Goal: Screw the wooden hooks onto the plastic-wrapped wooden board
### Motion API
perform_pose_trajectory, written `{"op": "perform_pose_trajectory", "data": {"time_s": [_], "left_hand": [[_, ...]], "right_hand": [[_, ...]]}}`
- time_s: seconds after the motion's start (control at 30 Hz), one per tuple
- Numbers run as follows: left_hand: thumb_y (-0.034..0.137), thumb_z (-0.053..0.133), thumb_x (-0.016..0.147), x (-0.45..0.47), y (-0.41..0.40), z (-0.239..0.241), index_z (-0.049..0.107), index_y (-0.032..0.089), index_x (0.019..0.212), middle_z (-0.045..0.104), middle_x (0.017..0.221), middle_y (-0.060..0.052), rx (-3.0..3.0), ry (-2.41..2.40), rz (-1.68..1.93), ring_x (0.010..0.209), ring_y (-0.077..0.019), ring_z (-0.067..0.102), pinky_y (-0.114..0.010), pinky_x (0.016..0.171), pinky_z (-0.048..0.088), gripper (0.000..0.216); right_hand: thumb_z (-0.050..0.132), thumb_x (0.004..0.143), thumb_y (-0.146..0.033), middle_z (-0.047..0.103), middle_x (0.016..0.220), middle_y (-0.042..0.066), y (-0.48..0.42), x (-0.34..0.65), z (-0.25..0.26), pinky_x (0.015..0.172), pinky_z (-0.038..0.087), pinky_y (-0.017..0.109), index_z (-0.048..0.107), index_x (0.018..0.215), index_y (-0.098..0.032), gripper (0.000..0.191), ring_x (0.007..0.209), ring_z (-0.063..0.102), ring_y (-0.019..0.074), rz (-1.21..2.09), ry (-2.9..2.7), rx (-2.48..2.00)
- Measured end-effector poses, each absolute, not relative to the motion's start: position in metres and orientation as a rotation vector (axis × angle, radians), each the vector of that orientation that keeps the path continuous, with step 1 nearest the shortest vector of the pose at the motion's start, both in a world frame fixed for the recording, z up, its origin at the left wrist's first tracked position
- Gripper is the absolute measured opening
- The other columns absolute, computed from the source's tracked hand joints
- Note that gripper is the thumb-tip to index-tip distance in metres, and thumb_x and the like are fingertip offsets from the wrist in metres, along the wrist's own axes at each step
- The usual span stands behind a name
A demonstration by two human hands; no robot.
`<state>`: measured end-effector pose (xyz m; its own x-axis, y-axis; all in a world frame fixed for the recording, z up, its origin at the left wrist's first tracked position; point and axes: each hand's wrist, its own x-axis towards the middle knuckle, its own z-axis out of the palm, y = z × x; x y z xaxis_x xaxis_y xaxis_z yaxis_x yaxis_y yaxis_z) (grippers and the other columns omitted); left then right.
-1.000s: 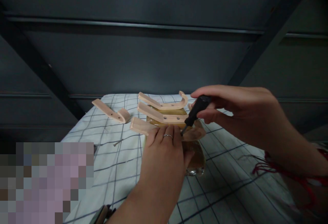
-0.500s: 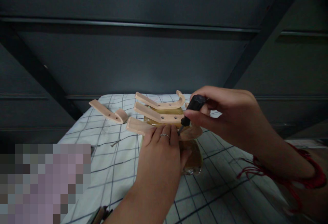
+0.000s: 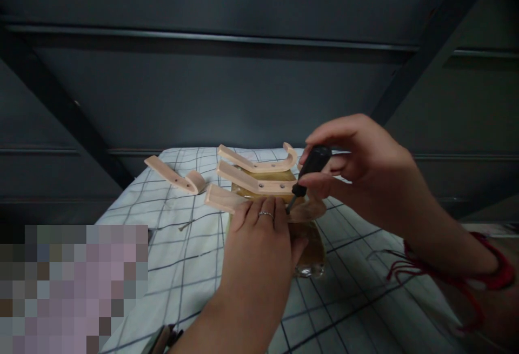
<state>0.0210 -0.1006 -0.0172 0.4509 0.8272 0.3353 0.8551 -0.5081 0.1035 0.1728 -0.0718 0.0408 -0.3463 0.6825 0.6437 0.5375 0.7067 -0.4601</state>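
My right hand (image 3: pixel 360 170) is closed round the black handle of a small screwdriver (image 3: pixel 310 170). Its tip points down at a pale wooden hook (image 3: pixel 221 198) lying on a brown wooden board (image 3: pixel 312 246). My left hand (image 3: pixel 261 246), with a ring on one finger, lies flat with fingers stretched out and presses that hook down. Two more wooden hooks (image 3: pixel 259 184) with screw holes lie side by side on the board just beyond.
A checked white cloth (image 3: pixel 194 251) covers the table. Another wooden hook (image 3: pixel 176 178) lies apart at the left, and a loose screw (image 3: pixel 186 226) lies nearer me. Dark panelled walls stand behind. A red cord hangs at my right wrist (image 3: pixel 492 273).
My right hand has turned on the screwdriver handle, its fingers now raised higher. The left hand stays pressed on the hook. The view shifted slightly.
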Motion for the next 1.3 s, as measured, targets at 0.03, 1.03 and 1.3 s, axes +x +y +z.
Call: {"op": "perform_pose_trajectory", "data": {"time_s": [0.03,1.03,1.3], "left_hand": [[0.036,0.054,0.081,0.021,-0.101,-0.017,0.053,0.007,0.115,0.059,0.115,-0.014,-2.606,-1.517,-0.536,0.107,-0.0279,0.053,-0.043,0.092,0.039,0.045],[0.035,0.053,0.082,0.022,-0.102,-0.016,0.053,0.006,0.116,0.059,0.115,-0.014,-2.625,-1.543,-0.511,0.107,-0.0272,0.053,-0.044,0.095,0.036,0.045],[0.038,0.055,0.081,0.021,-0.102,-0.019,0.051,0.005,0.118,0.057,0.118,-0.015,-2.612,-1.539,-0.501,0.108,-0.0283,0.052,-0.044,0.094,0.038,0.05]], "right_hand": [[0.062,0.076,-0.029,0.061,0.092,0.001,-0.072,0.175,0.042,0.05,0.046,0.022,0.053,0.094,-0.023,0.021,0.05,0.055,0.0075,0.187,-2.09,-0.917],[0.061,0.078,-0.021,0.065,0.077,0.002,-0.083,0.174,0.051,0.052,0.044,0.022,0.058,0.091,-0.015,0.015,0.054,0.053,0.0084,0.015,-2.167,-0.97],[0.053,0.083,-0.016,0.066,0.086,-0.003,-0.074,0.189,0.052,0.053,0.047,0.02,0.06,0.103,-0.025,0.022,0.055,0.059,0.0063,0.061,-2.295,-0.822]]}}
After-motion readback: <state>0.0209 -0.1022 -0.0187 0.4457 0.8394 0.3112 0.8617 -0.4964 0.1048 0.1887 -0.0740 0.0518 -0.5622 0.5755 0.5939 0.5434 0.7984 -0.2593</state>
